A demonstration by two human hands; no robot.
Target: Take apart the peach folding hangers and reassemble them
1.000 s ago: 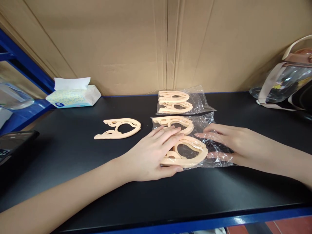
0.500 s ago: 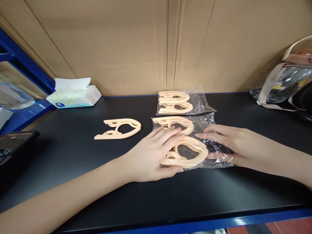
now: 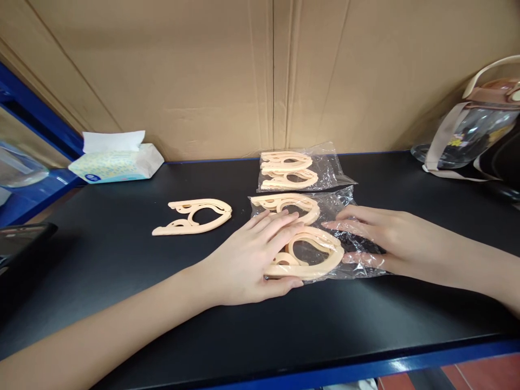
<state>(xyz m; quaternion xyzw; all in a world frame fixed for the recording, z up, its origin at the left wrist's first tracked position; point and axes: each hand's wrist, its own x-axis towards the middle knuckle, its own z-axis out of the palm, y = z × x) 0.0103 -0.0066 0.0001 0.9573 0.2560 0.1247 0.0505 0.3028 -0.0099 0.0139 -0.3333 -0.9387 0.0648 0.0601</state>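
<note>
Black table with a blue front edge, backed by a brown cardboard wall.

Left hand flat and spread wide near the middle of the table, palm down on the near peach plastic hanger, thumb along its near rim, fingers laid across its left part. Gripping nothing; only pressing.

Right hand also flat and open, fingers pointing left, resting on the open end of the clear plastic bag and pinning the film to the table just right of the hanger. Fingertips close to the left hand's, not touching.

Inside that same bag, a second peach hanger just behind the first, toward the back edge, partly under the left fingertips. Whether the near hanger sits fully inside the film: cannot tell.

Further back, close to the back edge, a second clear bag holding a stack of peach hangers, untouched.

Left of the hands, apart from both bags, one loose peach hanger lying flat on bare table.

At the back left corner, a pack of tissues with a sheet standing up. At the left edge, a dark phone. At the back right corner, a clear bottle with a beige strap lying on its side.
</note>
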